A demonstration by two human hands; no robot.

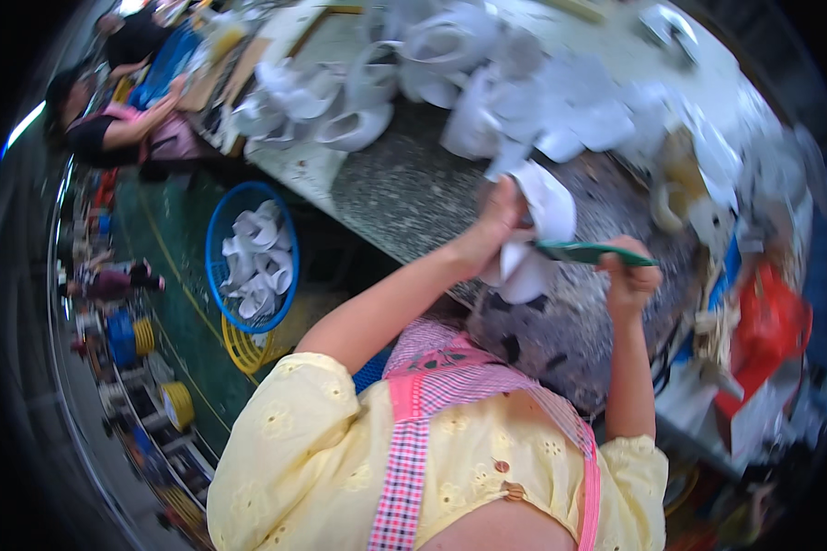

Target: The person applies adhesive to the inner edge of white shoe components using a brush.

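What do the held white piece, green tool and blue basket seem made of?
White piece: matte plastic or foam sheet, perhaps; thin and curled.
Green tool: smooth, perhaps plastic or painted metal; evenly coloured.
Blue basket: likely smooth plastic, uniformly coloured.

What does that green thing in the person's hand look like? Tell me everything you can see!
The green tool is long and slim, smooth-looking, perhaps plastic. It lies nearly level across the picture. The right hand grips it toward its right end, hiding part of it. Its left end is by the white curved piece in the left hand; whether they touch, I can't tell.
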